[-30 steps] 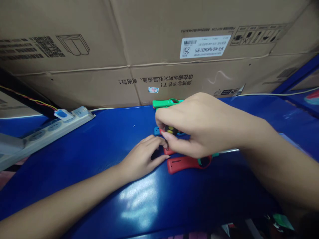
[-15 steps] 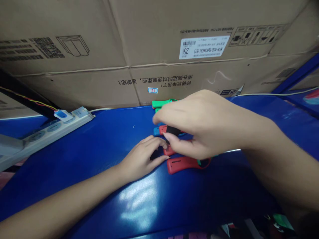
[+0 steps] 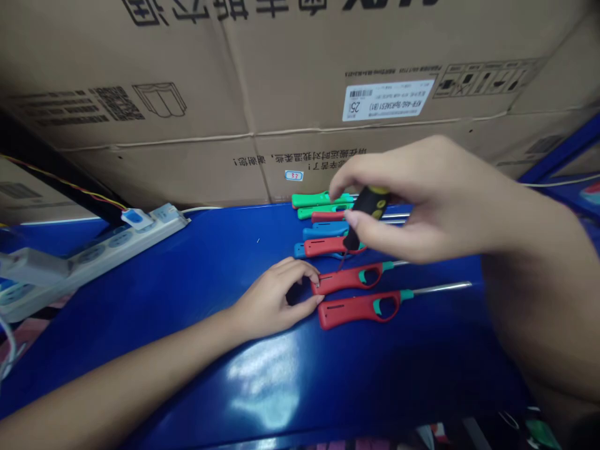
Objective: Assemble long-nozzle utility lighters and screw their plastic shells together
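Screwdriver handle (image 3: 369,206) — black, yellow-spotted; nearest lighters (image 3: 344,312) — red, green triggers.

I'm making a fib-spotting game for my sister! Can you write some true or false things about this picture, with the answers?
1. The right hand holds a black and yellow tool. True.
2. The left hand is touching a green lighter. False: its fingertips are at the handle end of the second-nearest lighter, which is red.
3. The nearest lighter is red. True.
4. The table is yellow. False: it is blue.
5. The power strip is on the person's left side. True.
6. The cardboard box is between the person and the lighters. False: it stands behind the lighters.
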Motion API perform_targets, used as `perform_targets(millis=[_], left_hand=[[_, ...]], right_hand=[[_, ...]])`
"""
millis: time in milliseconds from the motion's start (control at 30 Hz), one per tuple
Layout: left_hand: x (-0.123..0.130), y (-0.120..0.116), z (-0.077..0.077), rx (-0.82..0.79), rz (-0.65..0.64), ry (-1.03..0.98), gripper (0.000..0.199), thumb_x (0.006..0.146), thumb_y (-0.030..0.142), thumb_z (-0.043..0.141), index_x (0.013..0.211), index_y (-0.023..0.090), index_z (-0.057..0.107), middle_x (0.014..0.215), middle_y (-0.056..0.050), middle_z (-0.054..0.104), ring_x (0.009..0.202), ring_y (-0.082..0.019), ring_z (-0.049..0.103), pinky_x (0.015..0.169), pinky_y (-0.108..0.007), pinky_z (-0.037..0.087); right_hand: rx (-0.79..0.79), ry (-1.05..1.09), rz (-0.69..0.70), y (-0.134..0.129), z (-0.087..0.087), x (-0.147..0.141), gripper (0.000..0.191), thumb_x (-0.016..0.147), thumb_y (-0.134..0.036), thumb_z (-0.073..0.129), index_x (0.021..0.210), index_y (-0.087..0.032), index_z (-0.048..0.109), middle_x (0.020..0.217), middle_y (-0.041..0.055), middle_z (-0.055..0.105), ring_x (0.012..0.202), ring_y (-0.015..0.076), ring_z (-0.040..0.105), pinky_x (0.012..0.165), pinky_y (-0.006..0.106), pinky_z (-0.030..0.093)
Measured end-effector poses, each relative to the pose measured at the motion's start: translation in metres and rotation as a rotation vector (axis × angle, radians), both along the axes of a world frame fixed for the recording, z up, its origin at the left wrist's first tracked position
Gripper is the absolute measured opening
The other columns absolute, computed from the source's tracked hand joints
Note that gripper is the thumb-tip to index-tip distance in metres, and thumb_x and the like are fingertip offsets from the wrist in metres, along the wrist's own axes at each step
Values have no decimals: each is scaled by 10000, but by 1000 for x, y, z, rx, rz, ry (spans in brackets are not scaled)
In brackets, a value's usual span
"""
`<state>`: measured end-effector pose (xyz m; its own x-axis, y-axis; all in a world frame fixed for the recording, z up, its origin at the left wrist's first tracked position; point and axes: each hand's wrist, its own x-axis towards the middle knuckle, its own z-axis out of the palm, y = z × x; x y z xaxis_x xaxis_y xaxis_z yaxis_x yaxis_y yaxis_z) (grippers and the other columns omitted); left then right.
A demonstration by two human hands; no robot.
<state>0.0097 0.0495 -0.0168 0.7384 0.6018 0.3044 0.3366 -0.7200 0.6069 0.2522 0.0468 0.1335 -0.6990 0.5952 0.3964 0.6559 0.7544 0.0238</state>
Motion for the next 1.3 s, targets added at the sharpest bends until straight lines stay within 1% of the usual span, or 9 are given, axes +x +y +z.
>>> perform_targets(millis=[167, 333, 600, 733, 867, 967, 1067, 1167, 1300], left_hand=[[3, 2, 0, -38, 48, -2, 78, 956, 247, 597, 974, 189, 646, 985, -47, 705, 895, -180, 625, 809, -323, 501], [3, 4, 10, -7, 67, 107, 64, 951, 217, 587, 965, 194, 645, 912, -24, 686, 843, -163, 627, 759, -281, 494], [10, 8, 36, 390, -62, 563, 200, 1022, 267, 436, 914, 190, 586, 946, -54, 646, 795, -203, 620, 708, -330, 478], [15, 5, 34, 461, -60, 591, 248, 1034, 294, 441, 883, 179, 599, 908, -52, 657, 776, -200, 636, 684, -321, 470], [15, 7, 37, 418, -17, 548, 271, 1040, 270, 420, 862, 181, 603, 868, -35, 666, 756, -180, 642, 665, -296, 455], [4, 19, 45, 359, 57, 555, 289, 1041, 279, 380, 855, 195, 584, 856, -29, 648, 746, -182, 633, 647, -290, 447], [-18, 41, 46, 328, 234, 601, 333, 1043, 326, 329, 849, 202, 569, 871, -46, 632, 795, -217, 639, 694, -317, 465], [-44, 64, 38, 277, 426, 639, 365, 1030, 359, 303, 857, 203, 582, 896, -66, 636, 843, -247, 649, 730, -338, 481], [-66, 78, 22, 260, 496, 656, 408, 1024, 378, 276, 849, 204, 600, 900, -74, 645, 835, -254, 652, 715, -342, 484]], right_hand=[[44, -56, -233, 12, 5, 19, 281, 857, -328, 528, 1011, -179, 711, 707, 38, 674, 589, 166, 537, 599, 317, 337], [-103, -171, -324, 22, 0, 21, 279, 866, -377, 517, 969, -209, 716, 741, 50, 686, 608, 177, 550, 569, 304, 312], [-220, -266, -353, 24, -2, 19, 264, 866, -402, 481, 796, -225, 664, 721, 31, 674, 569, 160, 488, 541, 285, 273], [-342, -248, -341, 21, 0, 21, 232, 858, -383, 497, 756, -230, 639, 695, 9, 664, 537, 142, 476, 519, 281, 265], [-395, -238, -327, 20, -2, 23, 217, 849, -366, 513, 734, -226, 632, 651, -1, 650, 515, 134, 474, 514, 285, 258], [-427, -230, -319, 20, -4, 23, 208, 841, -356, 524, 730, -217, 633, 644, 4, 648, 502, 127, 464, 515, 288, 252], [-446, -234, -321, 19, -4, 22, 207, 836, -360, 529, 729, -212, 627, 648, 10, 647, 492, 123, 459, 508, 288, 251], [-451, -262, -340, 17, -2, 20, 207, 833, -359, 526, 706, -215, 605, 634, 5, 636, 481, 124, 461, 491, 285, 254], [-458, -305, -339, 14, -1, 17, 207, 836, -336, 508, 690, -221, 597, 613, -3, 625, 476, 131, 470, 475, 289, 264]])
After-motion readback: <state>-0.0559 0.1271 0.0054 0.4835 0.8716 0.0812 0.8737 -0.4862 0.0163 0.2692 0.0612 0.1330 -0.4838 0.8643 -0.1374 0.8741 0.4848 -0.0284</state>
